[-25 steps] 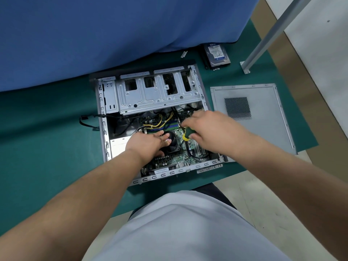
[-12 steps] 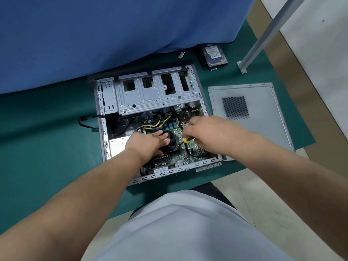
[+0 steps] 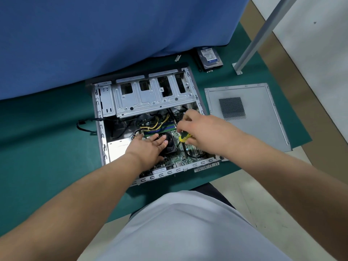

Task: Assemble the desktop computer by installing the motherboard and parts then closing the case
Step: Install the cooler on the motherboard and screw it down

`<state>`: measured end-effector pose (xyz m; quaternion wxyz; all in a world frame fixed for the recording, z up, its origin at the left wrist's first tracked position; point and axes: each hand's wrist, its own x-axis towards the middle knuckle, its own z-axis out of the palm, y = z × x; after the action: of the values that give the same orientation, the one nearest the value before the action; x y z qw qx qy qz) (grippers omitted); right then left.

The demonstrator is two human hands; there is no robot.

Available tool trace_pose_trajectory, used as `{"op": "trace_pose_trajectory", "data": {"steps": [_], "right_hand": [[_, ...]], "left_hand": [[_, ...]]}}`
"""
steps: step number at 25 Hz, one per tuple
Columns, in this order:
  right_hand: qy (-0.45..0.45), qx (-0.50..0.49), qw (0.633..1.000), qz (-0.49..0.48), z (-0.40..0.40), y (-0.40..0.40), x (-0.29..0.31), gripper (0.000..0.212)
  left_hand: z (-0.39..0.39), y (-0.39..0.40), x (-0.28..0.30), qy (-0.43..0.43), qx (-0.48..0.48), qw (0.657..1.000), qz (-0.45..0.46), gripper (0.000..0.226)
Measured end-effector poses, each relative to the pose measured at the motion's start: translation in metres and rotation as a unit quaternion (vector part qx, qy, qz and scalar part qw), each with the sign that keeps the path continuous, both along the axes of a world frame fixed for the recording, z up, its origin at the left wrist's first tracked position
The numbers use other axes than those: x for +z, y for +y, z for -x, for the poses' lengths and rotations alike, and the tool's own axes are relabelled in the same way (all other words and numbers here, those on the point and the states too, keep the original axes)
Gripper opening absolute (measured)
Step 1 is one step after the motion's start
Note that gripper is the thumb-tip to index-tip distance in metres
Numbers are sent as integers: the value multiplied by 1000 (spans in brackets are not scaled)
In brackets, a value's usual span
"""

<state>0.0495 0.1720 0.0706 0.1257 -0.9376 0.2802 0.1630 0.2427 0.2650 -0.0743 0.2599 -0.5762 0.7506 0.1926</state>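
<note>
The open computer case (image 3: 150,117) lies on its side on the green worktop (image 3: 47,147), with both hands reaching into it. The left hand (image 3: 148,146) lies flat, fingers straight, resting on the black CPU cooler fan (image 3: 170,144) mounted on the motherboard (image 3: 178,157). Just right of it, the right hand (image 3: 199,129) grips a screwdriver (image 3: 183,137) with a yellow and green handle, fingers curled round it; the handle shows below the thumb, and the tip is hidden among the board's parts. Beyond the left hand's fingertips run the memory sticks (image 3: 160,129) and a bundle of yellow and black cables (image 3: 156,125). Farther past both hands sits the metal drive cage (image 3: 150,97) across the case's far end. To the right of the right hand, apart from the case, the grey side panel (image 3: 248,117) lies flat on the worktop, its perforated vent facing up. Well beyond the right hand, a hard drive (image 3: 210,57) rests near the edge of a blue cloth (image 3: 94,34), beside the foot of a metal post (image 3: 254,40).
</note>
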Motion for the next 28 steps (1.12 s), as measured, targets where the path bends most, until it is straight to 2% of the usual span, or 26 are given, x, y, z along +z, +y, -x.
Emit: {"op": "trace_pose_trajectory", "data": {"steps": [2, 4, 7, 9, 13, 15, 16, 17, 19, 20, 22, 23, 26, 28], "right_hand": [[2, 29, 999, -16, 4, -6, 5, 38], [2, -10, 1000, 25, 1, 0, 1, 21], [46, -135, 978, 152, -5, 11, -11, 48], [48, -156, 974, 158, -4, 8, -12, 56], [15, -4, 1000, -4, 7, -11, -2, 34], [18, 37, 999, -20, 9, -12, 2, 36], [17, 32, 999, 5, 7, -6, 1, 28], [4, 2, 999, 37, 4, 0, -4, 28], [16, -94, 988, 120, -6, 19, -15, 47], [18, -133, 980, 150, -11, 25, -20, 50], [-3, -166, 975, 145, -15, 25, -25, 52], [-20, -147, 982, 112, -14, 20, -26, 51], [-57, -2, 998, -11, -5, 0, -13, 36], [-30, 43, 999, 3, -3, -1, -9, 29]], "left_hand": [[3, 2, 0, 0, 13, 1000, 3, 65], [5, 2, -1, 3, 22, 1000, 6, 64], [5, 2, -2, 8, 30, 999, 8, 64], [5, 2, -4, 10, 36, 999, 12, 64], [5, 2, -6, 20, 56, 998, 12, 62], [6, 2, -5, 23, 65, 998, 7, 61], [7, 2, -5, 24, 67, 997, 4, 60], [7, 2, -5, 24, 70, 997, 3, 60], [8, 1, -4, 26, 76, 997, 4, 59], [9, 2, -4, 29, 80, 996, 7, 58], [10, 1, -4, 39, 91, 995, 13, 58], [10, 2, -3, 44, 97, 994, 12, 57], [10, 2, 0, 54, 108, 993, 11, 56], [10, 1, 1, 61, 116, 991, 6, 55]]}}
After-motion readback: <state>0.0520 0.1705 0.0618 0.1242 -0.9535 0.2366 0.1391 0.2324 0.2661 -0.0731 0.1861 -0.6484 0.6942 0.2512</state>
